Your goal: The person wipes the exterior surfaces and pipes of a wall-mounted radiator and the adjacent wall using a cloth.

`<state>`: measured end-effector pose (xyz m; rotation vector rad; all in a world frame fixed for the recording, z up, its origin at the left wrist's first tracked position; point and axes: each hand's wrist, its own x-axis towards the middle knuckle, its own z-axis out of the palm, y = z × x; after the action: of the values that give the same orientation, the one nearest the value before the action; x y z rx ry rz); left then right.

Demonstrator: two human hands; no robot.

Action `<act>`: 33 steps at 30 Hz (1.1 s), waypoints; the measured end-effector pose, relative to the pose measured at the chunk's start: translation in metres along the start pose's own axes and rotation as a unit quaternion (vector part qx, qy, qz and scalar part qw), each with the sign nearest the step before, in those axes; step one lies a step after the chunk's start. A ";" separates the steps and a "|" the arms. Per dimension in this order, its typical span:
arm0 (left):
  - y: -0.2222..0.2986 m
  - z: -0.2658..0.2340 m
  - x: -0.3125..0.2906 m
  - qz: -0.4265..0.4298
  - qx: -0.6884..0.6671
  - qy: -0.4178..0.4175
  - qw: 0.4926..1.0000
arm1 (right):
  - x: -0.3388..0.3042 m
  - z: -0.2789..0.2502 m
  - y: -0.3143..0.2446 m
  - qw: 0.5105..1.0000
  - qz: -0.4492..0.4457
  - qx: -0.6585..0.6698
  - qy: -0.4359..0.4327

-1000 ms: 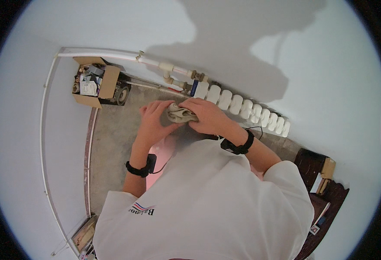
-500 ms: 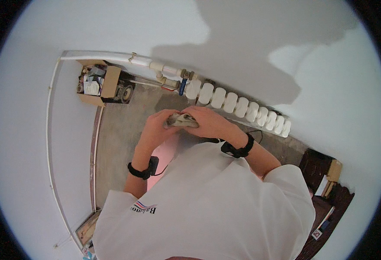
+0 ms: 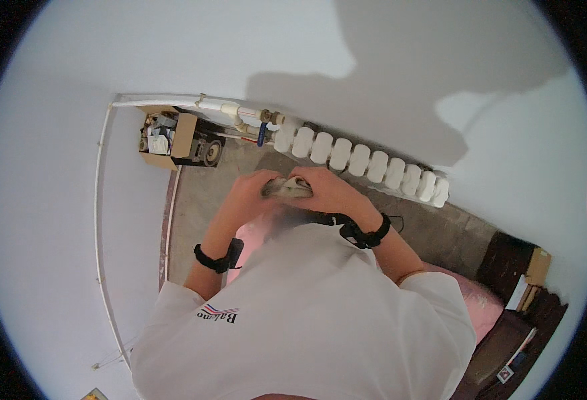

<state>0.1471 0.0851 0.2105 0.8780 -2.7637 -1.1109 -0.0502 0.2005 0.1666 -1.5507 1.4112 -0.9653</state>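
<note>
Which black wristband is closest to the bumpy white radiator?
The right wristband: in the picture it sits just below the radiator. The left wristband is lower and off to the left, clearly farther away.

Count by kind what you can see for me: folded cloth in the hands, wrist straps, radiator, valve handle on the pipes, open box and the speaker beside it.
Greyish-beige folded cloth: 1
Black wrist straps: 2
White ribbed radiator: 1
Blue valve handle: 1
Open brown cardboard box: 1
Black speaker with a round cone: 1
Total: 7
</note>
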 end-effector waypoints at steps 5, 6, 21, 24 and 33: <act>0.021 0.006 0.011 0.038 0.008 -0.020 0.999 | -0.021 -0.006 -0.001 0.998 0.047 0.025 0.018; 0.024 0.008 0.012 0.033 0.001 -0.030 0.999 | -0.025 -0.007 -0.001 0.998 0.061 0.026 0.016; -0.003 -0.017 0.037 0.060 0.051 -0.060 0.995 | -0.096 -0.026 0.096 0.887 0.291 -0.198 0.300; -0.030 -0.030 0.041 0.067 0.029 -0.074 0.995 | -0.113 -0.024 0.120 0.812 0.345 -0.256 0.395; -0.159 -0.095 0.037 0.107 -0.009 -0.084 0.991 | -0.062 0.039 0.183 0.618 0.369 -0.489 0.493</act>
<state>0.2160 -0.0866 0.1715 0.4898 -2.8879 -1.2188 -0.0888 0.2562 -0.0185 -0.6537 3.4257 -0.4157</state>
